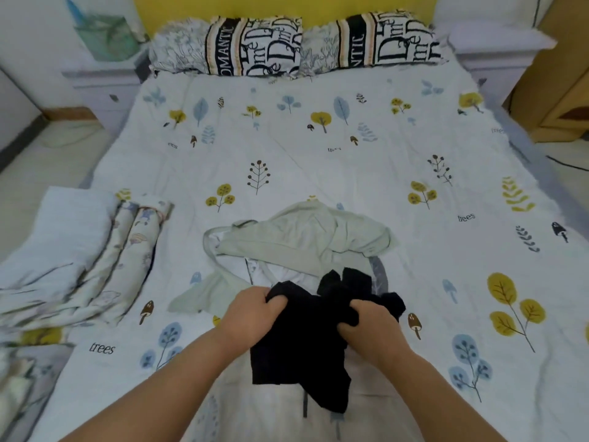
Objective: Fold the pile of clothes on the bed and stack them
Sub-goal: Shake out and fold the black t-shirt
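both my left hand (255, 311) and right hand (369, 323) clutch the bunched black garment (302, 342) over the bed (318, 161), just before the green top (302, 240), so i judge i'm starting its fold and must next spread it flat.

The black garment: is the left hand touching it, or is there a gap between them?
Touching. The head view shows the left hand with its fingers curled into the upper edge of the black garment, bunching the cloth; no gap shows.
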Demonstrator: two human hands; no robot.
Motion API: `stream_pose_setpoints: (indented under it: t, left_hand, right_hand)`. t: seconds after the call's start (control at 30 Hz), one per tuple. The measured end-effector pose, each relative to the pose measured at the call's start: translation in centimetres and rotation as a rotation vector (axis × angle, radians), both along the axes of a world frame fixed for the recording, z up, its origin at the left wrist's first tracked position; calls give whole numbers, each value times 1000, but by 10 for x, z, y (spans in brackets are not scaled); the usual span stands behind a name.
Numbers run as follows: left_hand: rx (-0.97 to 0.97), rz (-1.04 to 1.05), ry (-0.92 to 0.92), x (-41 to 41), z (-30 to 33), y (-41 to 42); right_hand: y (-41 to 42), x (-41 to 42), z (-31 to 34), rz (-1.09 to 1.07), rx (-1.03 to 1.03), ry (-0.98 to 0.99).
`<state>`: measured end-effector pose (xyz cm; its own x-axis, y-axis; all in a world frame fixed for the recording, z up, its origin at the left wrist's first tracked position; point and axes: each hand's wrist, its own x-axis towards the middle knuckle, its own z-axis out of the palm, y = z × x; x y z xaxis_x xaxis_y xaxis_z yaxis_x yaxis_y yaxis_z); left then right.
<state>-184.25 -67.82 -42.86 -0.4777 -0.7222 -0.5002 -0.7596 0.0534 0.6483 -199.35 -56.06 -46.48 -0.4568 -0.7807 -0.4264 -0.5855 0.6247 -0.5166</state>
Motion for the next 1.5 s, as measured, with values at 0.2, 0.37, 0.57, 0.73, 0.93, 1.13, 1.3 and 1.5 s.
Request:
stream_pose_setpoints:
  t: [0.2, 0.37, 0.57, 0.73, 0.93, 1.13, 1.3, 1.5]
  left_hand:
    - [-78, 115, 242, 10, 112, 11]
    - [19, 255, 454, 25, 209, 33]
    - [139, 338, 741, 53, 308, 65]
    - [269, 403, 896, 82, 364, 94]
    - [167, 390, 955, 112, 396, 119]
    - [-81, 380, 824, 151, 431, 127]
    - [-257, 585, 850, 192, 444, 101]
    - [-239, 754, 940, 225, 453, 75]
  right_hand:
    - [20, 16, 98, -105, -214, -105]
    - [36, 35, 191, -143, -341, -215]
    - [66, 63, 293, -77, -386, -267]
    - [81, 97, 352, -149, -376, -349]
    - [103, 137, 423, -32, -685, -676]
    - [117, 151, 459, -219, -864, -662]
    - [136, 142, 481, -449, -1006, -677]
    - [153, 128, 507, -638, -1157, -652]
